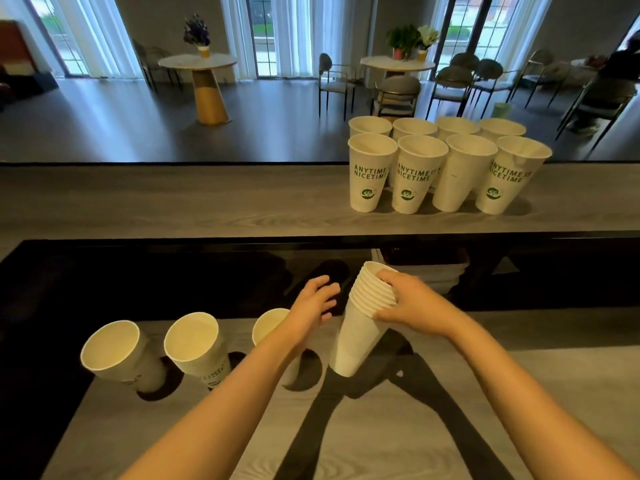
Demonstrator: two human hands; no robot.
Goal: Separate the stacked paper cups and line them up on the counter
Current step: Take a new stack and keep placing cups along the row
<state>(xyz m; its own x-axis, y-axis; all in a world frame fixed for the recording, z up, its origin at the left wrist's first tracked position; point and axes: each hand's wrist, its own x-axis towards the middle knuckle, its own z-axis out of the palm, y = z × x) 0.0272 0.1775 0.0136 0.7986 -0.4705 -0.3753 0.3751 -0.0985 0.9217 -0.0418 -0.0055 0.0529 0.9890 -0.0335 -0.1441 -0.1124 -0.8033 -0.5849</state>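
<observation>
The counter [398, 427] in front of you is gray wood w/ a dark edge at the far side. Past that is a higher gray shelf [173, 202], and past that a big room w/ round tables [199, 62], chairs [337, 81] and tall windows. On the shelf, at the right, stands a group of eight paper cups [446, 168], 2 rows of 4, all upright and packed close, some w/ green words on the side. Down on the counter, your right arm and left arm reach in from the bottom. The stack of paper cups [360, 323] is near the middle of the counter, tilted so its top leans away from you and its bottom sits on or just over the counter; you can't tell which. Your right hand [412, 301] is grasping the stack near the top, fingers curled round the many rims. Your left hand [317, 304] is just beside the stack on its left, fingers loose and spread, holding nothing, not touching the stack as far as you can see. To the left, 3 single cups stand in a line on the counter, mouths up: the left cup [114, 355], the middle cup [195, 348] next to it, and the third cup [272, 327], which is partly hidden behind your left arm, closest to the stack. Dark shadows of your arms and the cups lie on the counter.
</observation>
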